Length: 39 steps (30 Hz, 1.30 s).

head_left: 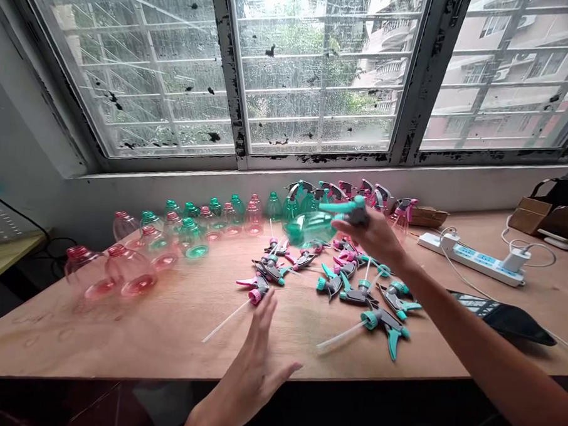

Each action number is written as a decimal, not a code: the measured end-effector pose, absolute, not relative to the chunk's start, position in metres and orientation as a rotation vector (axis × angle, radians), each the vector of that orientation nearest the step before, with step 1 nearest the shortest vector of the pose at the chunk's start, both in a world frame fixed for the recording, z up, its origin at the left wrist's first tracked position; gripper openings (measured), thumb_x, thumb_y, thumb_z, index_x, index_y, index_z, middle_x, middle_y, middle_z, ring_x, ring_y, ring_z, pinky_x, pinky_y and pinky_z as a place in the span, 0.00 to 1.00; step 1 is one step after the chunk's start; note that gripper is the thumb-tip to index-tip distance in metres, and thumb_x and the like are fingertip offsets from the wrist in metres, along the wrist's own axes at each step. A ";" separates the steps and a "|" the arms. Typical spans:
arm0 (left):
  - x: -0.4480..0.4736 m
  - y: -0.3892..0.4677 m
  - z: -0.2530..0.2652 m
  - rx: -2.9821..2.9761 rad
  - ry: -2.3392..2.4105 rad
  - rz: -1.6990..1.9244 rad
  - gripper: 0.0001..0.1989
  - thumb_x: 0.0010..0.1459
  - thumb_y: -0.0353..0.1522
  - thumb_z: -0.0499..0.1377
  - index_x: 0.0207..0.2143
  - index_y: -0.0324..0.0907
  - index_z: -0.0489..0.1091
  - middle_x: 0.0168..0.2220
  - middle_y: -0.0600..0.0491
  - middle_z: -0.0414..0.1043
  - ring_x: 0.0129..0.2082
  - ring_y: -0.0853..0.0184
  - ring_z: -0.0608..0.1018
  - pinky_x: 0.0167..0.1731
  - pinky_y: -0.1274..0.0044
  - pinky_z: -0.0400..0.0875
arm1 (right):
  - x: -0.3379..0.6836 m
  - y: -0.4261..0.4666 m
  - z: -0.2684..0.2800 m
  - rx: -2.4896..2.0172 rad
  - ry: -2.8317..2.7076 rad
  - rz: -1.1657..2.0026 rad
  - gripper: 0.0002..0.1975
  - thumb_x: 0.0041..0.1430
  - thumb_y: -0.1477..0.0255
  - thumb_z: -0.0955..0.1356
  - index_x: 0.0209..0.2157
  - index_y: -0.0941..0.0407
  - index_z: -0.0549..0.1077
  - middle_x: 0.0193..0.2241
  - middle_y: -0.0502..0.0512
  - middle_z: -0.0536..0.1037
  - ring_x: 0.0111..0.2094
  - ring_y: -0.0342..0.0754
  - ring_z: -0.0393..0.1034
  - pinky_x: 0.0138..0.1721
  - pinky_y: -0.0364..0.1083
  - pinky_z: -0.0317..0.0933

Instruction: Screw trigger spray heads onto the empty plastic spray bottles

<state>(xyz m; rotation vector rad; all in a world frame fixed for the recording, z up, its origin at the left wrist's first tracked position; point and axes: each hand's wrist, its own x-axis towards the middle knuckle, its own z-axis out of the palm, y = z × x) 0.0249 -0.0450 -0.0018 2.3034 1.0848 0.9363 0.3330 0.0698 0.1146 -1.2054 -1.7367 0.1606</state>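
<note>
My right hand (376,234) is closed around the grey and green sprayer head of a green spray bottle (309,230). The bottle is tilted nearly on its side above the table, its clear green body pointing left and slightly blurred. Low at the front edge, my left hand (253,365) is open and empty, thumb spread. Its fingertips are close to a pink and grey trigger sprayer (258,288) whose clear tube points toward the front left. A green and grey trigger sprayer (383,322) lies to the right, among several loose sprayers in both colours.
Bottles without sprayers, some pink (131,274) and some green (193,239), stand at the left and back. Spray bottles with heads (308,198) stand by the window wall. A white power strip (474,260), a black pouch (505,320) and a brown bag (548,209) lie right.
</note>
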 end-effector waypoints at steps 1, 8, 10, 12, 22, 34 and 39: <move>0.026 -0.043 -0.006 2.379 1.072 0.865 0.44 0.67 0.36 0.59 0.72 0.56 0.31 0.75 0.44 0.34 0.73 0.47 0.49 0.67 0.50 0.55 | 0.338 0.091 0.123 -1.297 -1.808 -0.012 0.25 0.62 0.45 0.65 0.27 0.54 0.65 0.22 0.49 0.71 0.22 0.45 0.62 0.25 0.44 0.55; 0.026 -0.037 -0.008 2.490 0.990 0.653 0.42 0.66 0.35 0.59 0.73 0.54 0.35 0.74 0.44 0.43 0.72 0.49 0.53 0.67 0.52 0.56 | 0.346 0.175 0.099 -1.568 -1.959 -0.121 0.19 0.66 0.52 0.67 0.39 0.56 0.73 0.31 0.61 0.82 0.29 0.54 0.73 0.29 0.45 0.56; 0.025 -0.038 -0.005 2.454 0.985 0.661 0.41 0.66 0.36 0.58 0.73 0.54 0.37 0.74 0.45 0.45 0.72 0.49 0.55 0.67 0.53 0.57 | 0.345 0.182 0.087 -1.625 -1.985 -0.127 0.16 0.66 0.56 0.68 0.41 0.55 0.73 0.33 0.63 0.83 0.30 0.57 0.75 0.28 0.45 0.56; 0.024 -0.039 -0.002 2.423 0.984 0.674 0.40 0.66 0.36 0.58 0.72 0.54 0.38 0.74 0.46 0.46 0.71 0.50 0.56 0.68 0.54 0.57 | 0.345 0.184 0.080 -1.653 -2.006 -0.130 0.14 0.68 0.58 0.67 0.43 0.55 0.72 0.35 0.65 0.83 0.32 0.59 0.76 0.29 0.45 0.56; 0.025 -0.041 0.003 2.370 1.040 0.651 0.37 0.68 0.37 0.57 0.72 0.55 0.41 0.73 0.47 0.49 0.71 0.52 0.58 0.68 0.56 0.57 | 0.350 0.178 0.088 -1.619 -2.082 -0.042 0.13 0.68 0.59 0.68 0.40 0.55 0.72 0.32 0.60 0.82 0.28 0.53 0.74 0.26 0.43 0.55; 0.022 -0.039 0.004 2.376 0.983 0.673 0.36 0.67 0.35 0.58 0.72 0.55 0.45 0.72 0.47 0.52 0.70 0.51 0.60 0.67 0.56 0.59 | 0.340 0.228 0.083 -1.795 -1.682 -0.048 0.16 0.68 0.59 0.68 0.44 0.58 0.75 0.39 0.58 0.81 0.35 0.50 0.76 0.36 0.49 0.69; 0.024 -0.039 0.001 2.349 1.002 0.668 0.36 0.67 0.37 0.58 0.71 0.56 0.45 0.72 0.48 0.53 0.70 0.52 0.61 0.67 0.57 0.60 | 0.336 0.246 0.075 -1.807 -1.628 -0.006 0.13 0.69 0.64 0.68 0.48 0.58 0.74 0.44 0.56 0.79 0.39 0.49 0.77 0.41 0.52 0.73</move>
